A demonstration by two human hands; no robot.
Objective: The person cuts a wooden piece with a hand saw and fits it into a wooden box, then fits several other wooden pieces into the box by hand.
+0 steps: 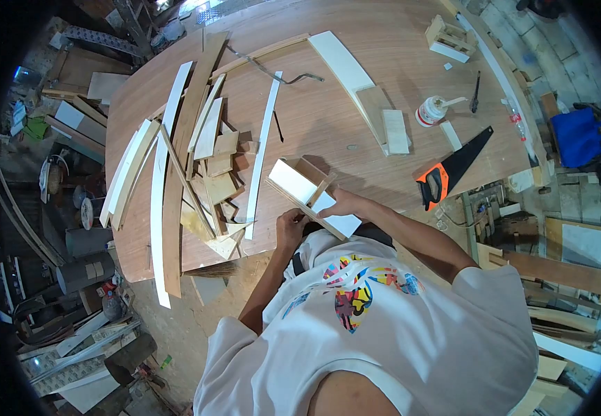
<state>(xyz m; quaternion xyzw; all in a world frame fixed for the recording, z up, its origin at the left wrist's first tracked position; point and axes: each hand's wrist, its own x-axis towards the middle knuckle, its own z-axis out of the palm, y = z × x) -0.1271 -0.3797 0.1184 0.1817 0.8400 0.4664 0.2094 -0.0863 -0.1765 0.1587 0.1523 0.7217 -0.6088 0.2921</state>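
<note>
A small wooden box-like piece with white faces and bare wood edges (292,182) is tilted at the table's near edge, in front of my body. My right hand (345,203) is closed around its right side, with the thumb and fingers over a white panel. My left hand (291,229) is by its lower left edge with curled fingers; whether it grips the piece or something small is hidden. Left of the hands, a long white strip (264,156) lies beside a pile of wood offcuts (219,165).
An orange-handled handsaw (458,165) lies to the right, near a white glue tub (430,111) and a dark screwdriver (476,92). Long boards (188,159) cross the table's left side, some overhanging its edge. A slatted wooden block (449,38) sits at the far right.
</note>
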